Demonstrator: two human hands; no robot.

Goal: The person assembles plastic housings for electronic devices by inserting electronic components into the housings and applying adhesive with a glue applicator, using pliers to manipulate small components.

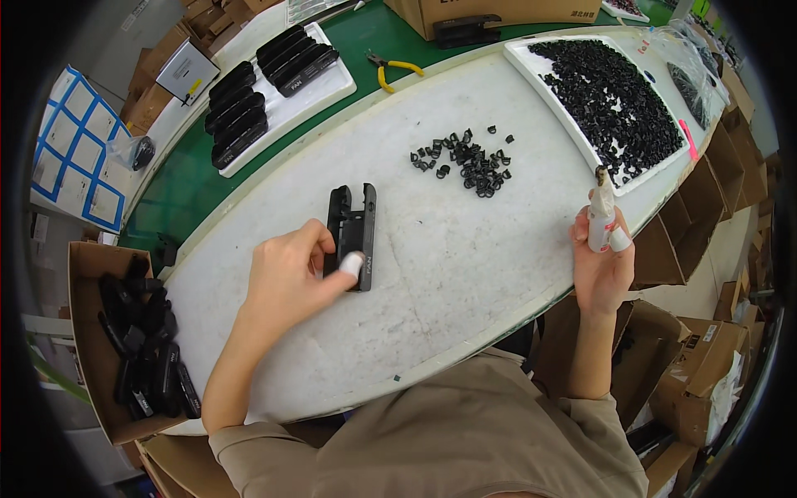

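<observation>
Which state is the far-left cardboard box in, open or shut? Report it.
Open: nothing covers the cardboard box, and black casings show inside.

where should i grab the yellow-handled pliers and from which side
Probably by both yellow handles, coming from above and from the near right side. The pliers lie with their handles spread apart, the gap between them facing right and toward the person, while the dark metal tips point away to the left, so that approach should keep fingers clear of them.
</observation>
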